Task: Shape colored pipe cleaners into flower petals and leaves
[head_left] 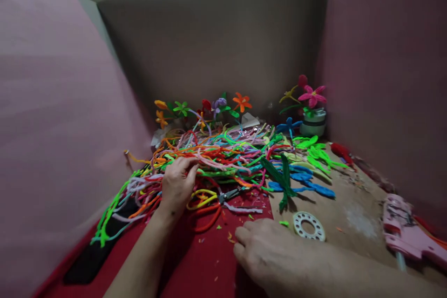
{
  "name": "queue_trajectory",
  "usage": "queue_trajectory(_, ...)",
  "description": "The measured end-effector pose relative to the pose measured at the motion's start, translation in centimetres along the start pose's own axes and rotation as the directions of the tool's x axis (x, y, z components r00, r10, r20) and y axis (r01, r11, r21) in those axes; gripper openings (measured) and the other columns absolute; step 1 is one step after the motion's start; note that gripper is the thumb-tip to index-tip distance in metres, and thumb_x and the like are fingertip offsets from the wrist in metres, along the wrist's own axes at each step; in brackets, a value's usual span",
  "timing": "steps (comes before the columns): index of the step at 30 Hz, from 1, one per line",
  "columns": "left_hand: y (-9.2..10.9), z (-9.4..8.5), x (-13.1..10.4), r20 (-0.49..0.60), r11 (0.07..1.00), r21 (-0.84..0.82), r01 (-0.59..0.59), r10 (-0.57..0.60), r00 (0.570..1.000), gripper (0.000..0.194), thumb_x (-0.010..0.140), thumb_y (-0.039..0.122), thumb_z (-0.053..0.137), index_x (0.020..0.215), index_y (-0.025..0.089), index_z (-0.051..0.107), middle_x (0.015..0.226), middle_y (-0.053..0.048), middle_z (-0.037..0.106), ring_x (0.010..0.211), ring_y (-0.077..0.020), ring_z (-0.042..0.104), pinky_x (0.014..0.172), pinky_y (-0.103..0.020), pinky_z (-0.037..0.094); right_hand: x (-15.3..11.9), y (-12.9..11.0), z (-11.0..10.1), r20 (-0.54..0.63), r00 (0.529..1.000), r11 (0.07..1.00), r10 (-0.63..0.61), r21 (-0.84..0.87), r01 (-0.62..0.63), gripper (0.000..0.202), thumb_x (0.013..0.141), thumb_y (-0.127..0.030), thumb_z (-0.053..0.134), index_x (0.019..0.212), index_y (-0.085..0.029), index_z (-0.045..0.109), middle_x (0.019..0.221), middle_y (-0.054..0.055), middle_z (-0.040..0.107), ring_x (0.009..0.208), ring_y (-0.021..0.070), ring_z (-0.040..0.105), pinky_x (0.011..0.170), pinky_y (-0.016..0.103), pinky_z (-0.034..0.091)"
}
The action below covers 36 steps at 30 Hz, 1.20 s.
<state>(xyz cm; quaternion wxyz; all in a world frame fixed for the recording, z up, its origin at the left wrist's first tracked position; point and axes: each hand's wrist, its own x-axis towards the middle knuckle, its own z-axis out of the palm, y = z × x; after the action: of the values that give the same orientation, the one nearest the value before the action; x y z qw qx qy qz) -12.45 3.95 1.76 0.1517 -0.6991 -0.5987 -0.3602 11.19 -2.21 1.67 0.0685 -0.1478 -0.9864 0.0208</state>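
Observation:
My left hand (179,181) reaches to the front edge of a heap of colourful pipe cleaners (223,153), its fingertips pinched together among the strands. Lower right, my right hand (261,251) hovers over or rests on the red cloth (206,260) with curled fingers; what lies inside them is hidden. Between the hands lie scissors (228,195) with grey blades and one yellow and one red handle. A pale lilac strand (242,209) lies just below the blades. Beyond my right hand is a white ring with holes (299,227).
Pipe-cleaner flowers (241,101) stand behind the heap, others in a jar (313,123) at back right. Dark green (279,179), blue (303,181) and bright green (317,151) shaped pieces lie on cardboard (359,214). A pink glue gun (398,228) sits far right. Walls (56,102) enclose the sides.

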Motion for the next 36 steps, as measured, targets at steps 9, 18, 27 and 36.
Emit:
queue_trajectory(9, -4.1, -2.2, -1.2, -0.076, 0.969, -0.057, 0.238, -0.242, 0.967, 0.018, 0.076, 0.018, 0.047, 0.08, 0.017, 0.065, 0.083, -0.004, 0.065, 0.081, -0.0162, 0.058, 0.077, -0.029, 0.044, 4.0, 4.5, -1.8, 0.046, 0.95, 0.95, 0.308, 0.029, -0.309, 0.021, 0.071, -0.008, 0.048, 0.084, -0.016, 0.062, 0.088, 0.007, 0.061, 0.072, 0.0168, 0.057, 0.057, 0.025, 0.034)
queue_trajectory(18, -6.0, -4.6, -1.2, 0.159, 0.809, -0.388, 0.442, -0.414, 0.896, 0.016, 0.068, 0.025, 0.058, 0.076, 0.015, 0.066, 0.072, -0.002, 0.067, 0.066, -0.0149, 0.06, 0.063, -0.027, 0.047, 9.5, 7.1, 1.3, -0.145, 0.885, 0.825, 0.443, 0.452, -0.339, 0.05, 0.075, -0.014, 0.044, 0.124, -0.022, 0.046, 0.09, 0.004, 0.064, 0.069, 0.0132, 0.055, 0.059, 0.022, 0.036)
queue_trajectory(27, -7.4, -2.9, -1.8, 0.159, 0.988, 0.02, 0.152, -0.153, 0.975, 0.01, 0.07, 0.017, 0.058, 0.076, 0.02, 0.065, 0.081, -0.003, 0.063, 0.08, -0.0182, 0.055, 0.076, -0.033, 0.043, 10.7, 5.5, 0.8, -0.141, 0.883, 0.855, 0.448, 0.357, -0.377, 0.042, 0.075, -0.014, 0.046, 0.115, -0.02, 0.054, 0.092, 0.005, 0.064, 0.075, 0.0147, 0.057, 0.063, 0.023, 0.038)
queue_trajectory(36, -6.6, -2.7, -2.0, 0.209, 0.992, 0.126, 0.009, -0.036, 0.977, 0.014, 0.073, 0.014, 0.053, 0.082, 0.02, 0.061, 0.083, -0.004, 0.062, 0.083, -0.0201, 0.049, 0.075, -0.034, 0.041, 9.3, 1.8, 1.6, 0.0, 0.919, 0.908, 0.394, 0.154, -0.389, 0.041, 0.08, -0.017, 0.043, 0.12, -0.019, 0.05, 0.109, 0.011, 0.055, 0.095, 0.0197, 0.055, 0.08, 0.029, 0.039)
